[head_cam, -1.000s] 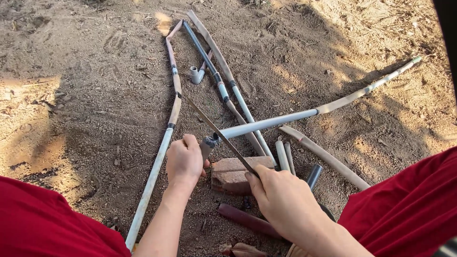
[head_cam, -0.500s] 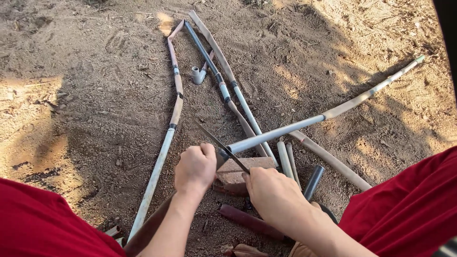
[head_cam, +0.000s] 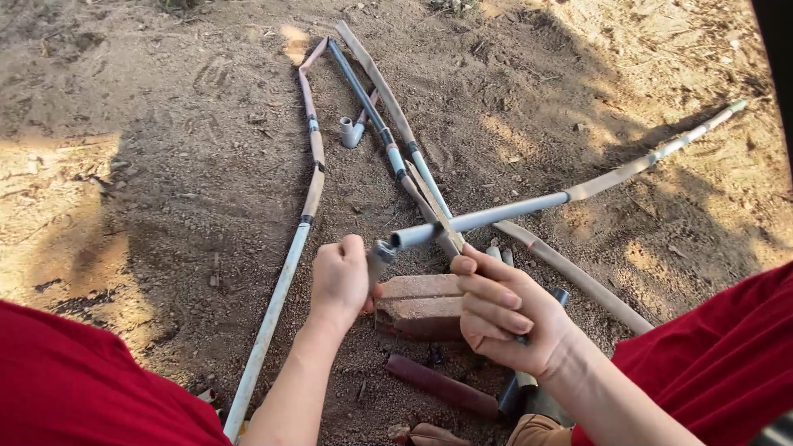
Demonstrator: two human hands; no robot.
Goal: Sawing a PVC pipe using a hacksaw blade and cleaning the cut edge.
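The left hand (head_cam: 340,277), low and just left of centre, is clenched into a fist at the open end of a grey pipe (head_cam: 483,217); whatever it grips is hidden inside the fingers. That pipe slants from the fist up toward the upper right of the frame, crossing above a brick (head_cam: 421,306) on the sandy ground (head_cam: 124,165). Right of the brick, the right hand (head_cam: 504,314) is curled around a dark handle. Several long pipes (head_cam: 310,157) lie in the dirt at upper centre.

Long grey pipe (head_cam: 529,206), near end over brick (head_cam: 421,304)
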